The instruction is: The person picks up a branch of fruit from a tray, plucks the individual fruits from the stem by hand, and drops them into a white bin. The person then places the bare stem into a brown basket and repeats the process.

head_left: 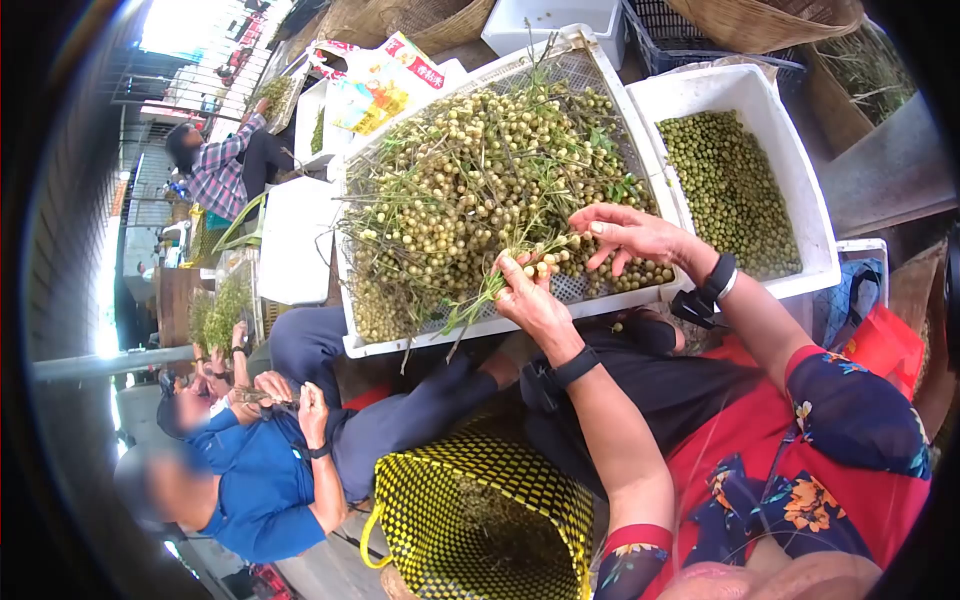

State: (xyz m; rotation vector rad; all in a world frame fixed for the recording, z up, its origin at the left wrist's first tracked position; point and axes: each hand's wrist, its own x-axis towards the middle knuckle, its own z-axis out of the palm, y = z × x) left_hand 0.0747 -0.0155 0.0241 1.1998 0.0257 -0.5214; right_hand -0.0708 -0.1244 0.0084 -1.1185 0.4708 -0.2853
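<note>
My left hand [541, 308] is closed on a fruit sprig [548, 252], a thin green stem with small round yellowish fruits, pinched between thumb and fingers. Beside it, my right hand [645, 238] has its fingers apart, near the sprig's fruit end; nothing shows in its grip. Both hands are over the near right part of a heap of round fruits [470, 165] mixed with twigs and leaves. The heap lies in a white mesh-bottomed tray [590, 312].
Right of the tray stands a white foam box [815, 235] of loose green fruits [725, 185]. A yellow-black woven bag [480, 470] is below. A person in blue [260, 470] sits at left, holding stems. Another person [222, 170], in plaid, sits farther back.
</note>
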